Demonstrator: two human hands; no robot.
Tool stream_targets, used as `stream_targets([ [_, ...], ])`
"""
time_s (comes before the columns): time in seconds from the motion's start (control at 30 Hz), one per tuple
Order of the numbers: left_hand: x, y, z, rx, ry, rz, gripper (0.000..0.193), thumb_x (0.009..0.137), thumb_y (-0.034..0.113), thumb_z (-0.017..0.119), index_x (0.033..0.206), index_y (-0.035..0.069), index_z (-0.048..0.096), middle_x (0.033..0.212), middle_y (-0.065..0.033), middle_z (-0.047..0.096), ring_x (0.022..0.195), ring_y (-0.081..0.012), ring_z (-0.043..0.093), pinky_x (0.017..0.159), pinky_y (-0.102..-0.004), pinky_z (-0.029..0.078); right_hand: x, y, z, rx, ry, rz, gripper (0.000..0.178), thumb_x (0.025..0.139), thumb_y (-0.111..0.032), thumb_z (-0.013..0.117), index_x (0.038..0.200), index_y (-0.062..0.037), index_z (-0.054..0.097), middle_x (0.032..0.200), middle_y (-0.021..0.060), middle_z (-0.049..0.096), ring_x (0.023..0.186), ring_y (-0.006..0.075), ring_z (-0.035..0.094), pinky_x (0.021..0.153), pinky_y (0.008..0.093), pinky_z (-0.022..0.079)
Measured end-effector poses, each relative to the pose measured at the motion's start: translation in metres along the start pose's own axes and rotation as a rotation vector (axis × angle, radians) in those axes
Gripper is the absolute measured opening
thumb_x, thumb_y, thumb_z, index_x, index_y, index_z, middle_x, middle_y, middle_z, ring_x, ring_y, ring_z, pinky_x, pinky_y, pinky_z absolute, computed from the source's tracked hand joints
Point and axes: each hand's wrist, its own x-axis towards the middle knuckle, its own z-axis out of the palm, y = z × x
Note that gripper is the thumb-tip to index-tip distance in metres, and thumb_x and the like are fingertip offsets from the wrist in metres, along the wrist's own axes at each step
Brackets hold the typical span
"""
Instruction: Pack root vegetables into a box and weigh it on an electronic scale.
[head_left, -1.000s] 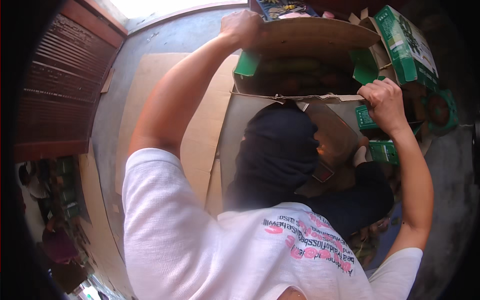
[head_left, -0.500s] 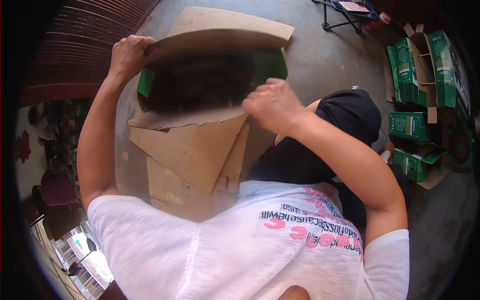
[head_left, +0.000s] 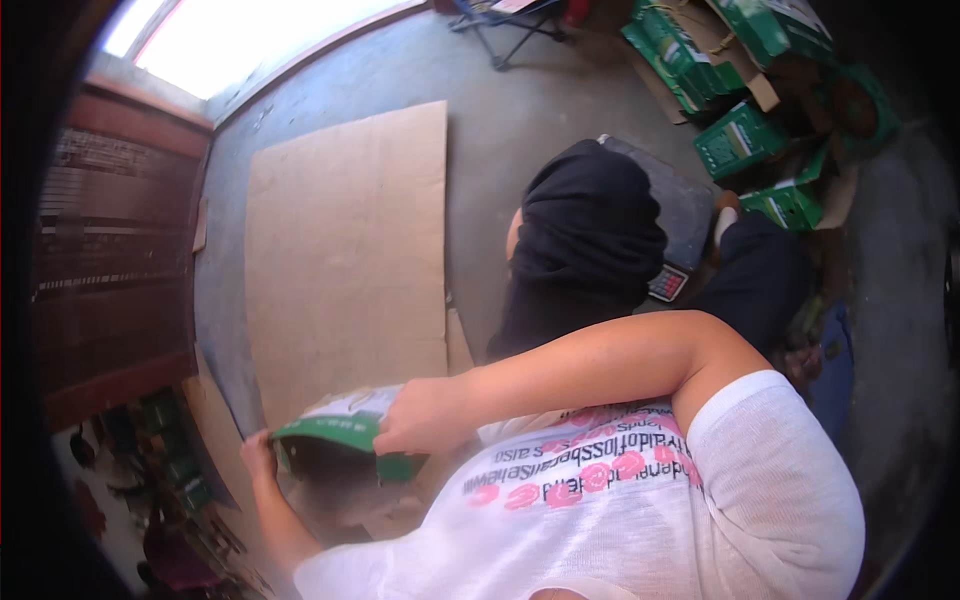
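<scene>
A green and white cardboard carton [head_left: 348, 434] is held low and to the left, close in front of my shirt. Its dark inside shows below the green edge, facing me. My left hand [head_left: 259, 455] is closed on the carton's left edge. The fingers of my right hand [head_left: 424, 417] are curled around its right side, near the green corner. Just beyond the carton, a large brown cardboard sheet [head_left: 345, 240] lies flat on the floor. The underside of the carton and most of its inside are blurred or in shadow.
Several green cartons [head_left: 738, 140] stand or lie at the far right. Beside my dark-trousered knee sits a flat platform scale [head_left: 680, 205]. A folding stool [head_left: 500, 30] is at the top edge. A dark wooden panel [head_left: 120, 230] borders the left side.
Both hands have brought the carton down and nearer my body, and its green outer side now shows. My view has turned, so the whole floor sheet and the scale appear.
</scene>
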Motion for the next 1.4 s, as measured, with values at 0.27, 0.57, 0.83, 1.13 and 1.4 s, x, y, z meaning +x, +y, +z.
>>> stream_targets([
  [0.27,0.091,-0.03,-0.028,0.11,-0.977,-0.139,0.049,0.069,0.007,0.084,0.117,0.017,0.076,0.107,-0.0089,0.077,0.102,-0.0271,0.073,0.09,-0.0411,0.058,-0.174,-0.063,-0.117,-0.411,0.983,0.039,0.015,0.089,-0.007,0.069,0.104,-0.0051,0.071,0.094,0.0108,0.072,0.09,0.0301,0.071,0.08,0.0419,0.056],
  [0.57,0.261,0.37,-0.318,-0.025,0.136,0.472,0.056,0.083,0.016,0.08,0.136,0.014,0.062,0.129,-0.0134,0.067,0.121,-0.0343,0.062,0.101,-0.0439,0.049,-0.487,-0.124,-0.079,-0.582,1.821,0.858,0.019,0.098,-0.006,0.063,0.115,0.0,0.071,0.101,0.0086,0.075,0.091,0.0141,0.072,0.084,0.0281,0.056],
  [0.83,0.254,0.705,-0.431,-0.354,0.264,1.186,0.049,0.091,0.019,0.074,0.138,0.014,0.062,0.125,-0.0161,0.069,0.115,-0.0371,0.065,0.094,-0.045,0.053,-0.667,-0.095,-0.03,-0.23,2.204,1.153,0.029,0.099,-0.006,0.061,0.127,-0.0008,0.064,0.106,0.0077,0.073,0.091,0.0117,0.067,0.084,0.0285,0.054],
  [1.13,0.258,0.799,-0.385,-0.231,-0.035,1.213,0.054,0.092,0.031,0.073,0.142,0.016,0.059,0.13,-0.0149,0.067,0.121,-0.0359,0.062,0.101,-0.0451,0.051,-0.803,0.003,-0.077,-0.562,1.794,1.887,0.056,0.089,-0.037,0.074,0.131,-0.0015,0.062,0.137,0.0211,0.061,0.125,0.0372,0.059,0.107,0.0441,0.047],
  [1.4,0.25,0.852,-0.384,-0.24,-0.115,1.282,0.057,0.093,0.031,0.072,0.145,0.016,0.055,0.129,-0.0165,0.067,0.121,-0.0352,0.062,0.105,-0.0458,0.048,-0.826,0.082,-0.164,-0.192,1.494,2.251,0.05,0.091,-0.046,0.07,0.12,-0.0047,0.068,0.124,0.0215,0.069,0.119,0.0403,0.064,0.1,0.0488,0.051],
])
